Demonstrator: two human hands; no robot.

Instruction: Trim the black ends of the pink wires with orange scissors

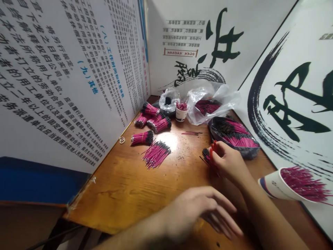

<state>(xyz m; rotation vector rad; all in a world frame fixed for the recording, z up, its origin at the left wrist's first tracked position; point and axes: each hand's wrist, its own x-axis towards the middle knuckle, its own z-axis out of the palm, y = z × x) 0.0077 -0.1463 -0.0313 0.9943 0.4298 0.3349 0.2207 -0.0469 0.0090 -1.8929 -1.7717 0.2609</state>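
Observation:
My right hand [229,161], with red wrapping on its fingers, is closed on a small bundle of wires [205,155]; their black ends stick out to the left. Most of that bundle is hidden by the fingers. Nearer to me, my left hand [195,210] hovers over the table, slightly blurred, with its fingers stretched out to the right and nothing seen in them. A fanned pile of magenta wires [156,155] with black ends lies loose on the table. Behind it is a banded wire bundle [142,138].
More banded bundles [156,119] are stacked at the back left. A paper cup [181,115] of wires, a clear plastic bag [195,116] and a dark bag of wires [234,133] stand behind. Another wire-filled cup [275,182] is at right. Printed panels [187,38] enclose the wooden table [117,187].

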